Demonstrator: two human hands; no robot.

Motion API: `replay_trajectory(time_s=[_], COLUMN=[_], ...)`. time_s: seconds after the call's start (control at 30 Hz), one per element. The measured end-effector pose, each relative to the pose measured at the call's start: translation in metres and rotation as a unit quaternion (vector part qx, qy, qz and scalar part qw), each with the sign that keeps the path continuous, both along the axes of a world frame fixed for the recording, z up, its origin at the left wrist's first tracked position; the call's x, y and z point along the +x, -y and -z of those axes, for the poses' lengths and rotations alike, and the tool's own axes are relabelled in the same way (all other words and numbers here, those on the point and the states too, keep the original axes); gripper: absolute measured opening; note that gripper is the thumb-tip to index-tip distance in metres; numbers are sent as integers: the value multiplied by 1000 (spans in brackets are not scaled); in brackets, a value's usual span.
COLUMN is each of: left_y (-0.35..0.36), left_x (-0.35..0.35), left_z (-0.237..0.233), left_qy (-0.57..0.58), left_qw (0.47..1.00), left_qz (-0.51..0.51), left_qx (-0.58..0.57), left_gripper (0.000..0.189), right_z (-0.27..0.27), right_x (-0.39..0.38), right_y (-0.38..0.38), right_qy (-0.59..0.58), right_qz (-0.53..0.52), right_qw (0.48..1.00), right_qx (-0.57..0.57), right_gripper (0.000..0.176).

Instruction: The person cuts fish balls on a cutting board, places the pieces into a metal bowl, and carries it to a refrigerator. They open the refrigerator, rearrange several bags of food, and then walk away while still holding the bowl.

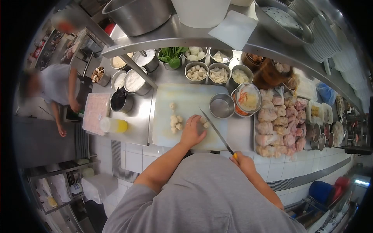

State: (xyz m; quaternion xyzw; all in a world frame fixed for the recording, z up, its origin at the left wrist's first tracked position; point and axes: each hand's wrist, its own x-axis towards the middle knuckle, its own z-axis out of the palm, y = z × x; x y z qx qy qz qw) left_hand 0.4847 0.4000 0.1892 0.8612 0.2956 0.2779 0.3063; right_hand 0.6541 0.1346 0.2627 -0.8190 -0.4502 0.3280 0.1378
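Observation:
My right hand (pixel 244 162) is wrapped round the yellow handle of a long kitchen knife (pixel 217 133). Its blade points up and left across the white cutting board (pixel 167 138). Over the board, my left hand (pixel 193 132) lies with its fingers stretched out and thumb apart. Just right of those fingertips, beside the blade, are pale cut pieces (pixel 204 122), which look like mushroom. To the left on the board sits a small group of whole pale round mushrooms (pixel 176 122). An empty-looking metal container (pixel 222 105) stands at the board's upper right.
Metal pots of cut vegetables (pixel 196 72) and leafy greens (pixel 171 56) line the back under a steel shelf (pixel 186 42). Bagged raw meat (pixel 279 124) fills a tray at right. Left are a pink-filled tray (pixel 96 110) and a yellow-liquid container (pixel 113 125). Another person (pixel 58 89) stands far left.

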Motion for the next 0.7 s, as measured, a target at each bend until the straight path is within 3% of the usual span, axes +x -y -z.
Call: replay_trajectory(time_s=[0.23,0.7], left_y=[-2,-7], left_x=[-3,0], left_z=[10,10], left_qy=[7,29], left_qw=[1000,999], left_qz=[13,12], left_qx=[12,-2], left_gripper=[47,38], right_z=[-17,-49], right_x=[-6,-6], right_y=[2,-20], right_qy=[-3,-7], right_qz=[-10,-38], right_qw=[1000,994], right_qx=[-8,-102], right_gripper=[35,35])
